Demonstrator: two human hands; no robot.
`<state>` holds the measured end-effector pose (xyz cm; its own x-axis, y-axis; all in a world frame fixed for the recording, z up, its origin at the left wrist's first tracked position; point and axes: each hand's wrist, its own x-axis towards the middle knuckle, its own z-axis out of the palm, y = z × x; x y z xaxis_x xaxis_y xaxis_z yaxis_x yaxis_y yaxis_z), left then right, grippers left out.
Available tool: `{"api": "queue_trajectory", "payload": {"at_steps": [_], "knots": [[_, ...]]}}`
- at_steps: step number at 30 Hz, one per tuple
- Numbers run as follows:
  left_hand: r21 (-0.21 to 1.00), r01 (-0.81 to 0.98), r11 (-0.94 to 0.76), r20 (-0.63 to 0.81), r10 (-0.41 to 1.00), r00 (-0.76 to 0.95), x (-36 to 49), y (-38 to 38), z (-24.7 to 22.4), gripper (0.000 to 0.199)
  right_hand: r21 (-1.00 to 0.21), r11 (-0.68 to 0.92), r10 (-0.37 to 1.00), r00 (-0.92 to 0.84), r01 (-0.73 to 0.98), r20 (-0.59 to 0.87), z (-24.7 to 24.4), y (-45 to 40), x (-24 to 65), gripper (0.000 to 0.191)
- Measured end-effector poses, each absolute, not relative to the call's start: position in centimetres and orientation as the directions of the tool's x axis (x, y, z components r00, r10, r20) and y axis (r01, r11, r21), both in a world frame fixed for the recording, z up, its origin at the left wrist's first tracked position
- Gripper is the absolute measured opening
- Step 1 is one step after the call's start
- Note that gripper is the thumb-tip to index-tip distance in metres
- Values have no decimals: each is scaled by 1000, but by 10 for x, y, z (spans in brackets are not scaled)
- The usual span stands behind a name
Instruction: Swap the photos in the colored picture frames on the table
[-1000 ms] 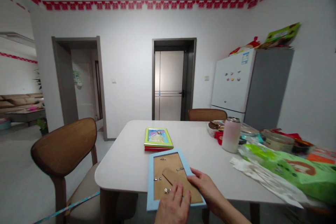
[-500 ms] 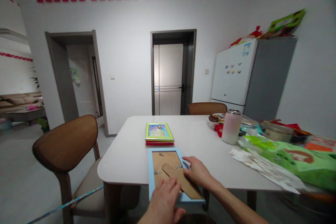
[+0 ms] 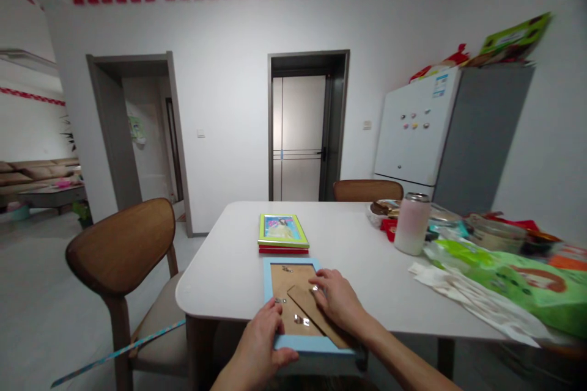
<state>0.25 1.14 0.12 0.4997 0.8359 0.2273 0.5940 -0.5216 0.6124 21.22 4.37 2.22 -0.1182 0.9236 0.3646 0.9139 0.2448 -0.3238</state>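
Note:
A light-blue picture frame (image 3: 268,278) lies face down at the table's near edge, overhanging it. Its brown backing board (image 3: 280,284) shows, with small metal clips (image 3: 301,319) and a stand leg (image 3: 308,311) lying aslant. My left hand (image 3: 263,339) curls round the frame's near left corner, fingers at the left side and thumb by the near rail. Over the right side is my right hand (image 3: 338,300), its bent fingertips touching a metal clip by the right rail. Behind the frame, a green picture frame (image 3: 300,243) lies face up on a red one (image 3: 283,251).
A pink-and-white bottle (image 3: 411,226) stands to the right. Beside it are white gloves or cloth (image 3: 472,293), a green package (image 3: 518,284) and several containers. A wooden chair (image 3: 121,250) is at the left, another (image 3: 367,188) behind the white table (image 3: 220,269).
My left hand has slid left off the stand leg to the frame's corner, uncovering a lower clip. My right fingers have moved inward onto the right clip. The view has shifted slightly.

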Motion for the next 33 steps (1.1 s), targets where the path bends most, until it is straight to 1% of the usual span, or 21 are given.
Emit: {"api": "queue_trajectory", "payload": {"at_steps": [3,5,8,13,18,21,26,29,33], "knots": [[620,579,-529,252,833,492,2,12,0,30,-424,417,897,-290,804,333,20,32,195,23],[624,571,-534,267,832,487,2,12,-1,29,-465,438,894,-322,769,310,19,31,182,22],[628,568,-532,278,835,475,3,12,-1,28,-452,394,909,-267,800,320,21,39,166,23],[629,562,-538,306,835,457,4,10,0,26,-393,370,918,-267,842,293,24,52,150,19],[640,540,-547,319,828,462,3,9,-1,27,-370,268,940,-158,890,302,15,58,144,17],[644,544,-538,316,834,452,4,8,-2,29,-393,247,950,-141,886,279,14,69,149,16],[643,553,-530,307,840,448,3,10,-5,33,-411,188,948,-56,892,312,19,99,161,25],[643,540,-543,311,830,464,2,12,-5,34,-429,155,952,-19,890,305,22,109,164,23],[656,537,-531,314,838,446,2,16,-5,33,-462,172,956,-34,870,293,27,98,171,27]]}}
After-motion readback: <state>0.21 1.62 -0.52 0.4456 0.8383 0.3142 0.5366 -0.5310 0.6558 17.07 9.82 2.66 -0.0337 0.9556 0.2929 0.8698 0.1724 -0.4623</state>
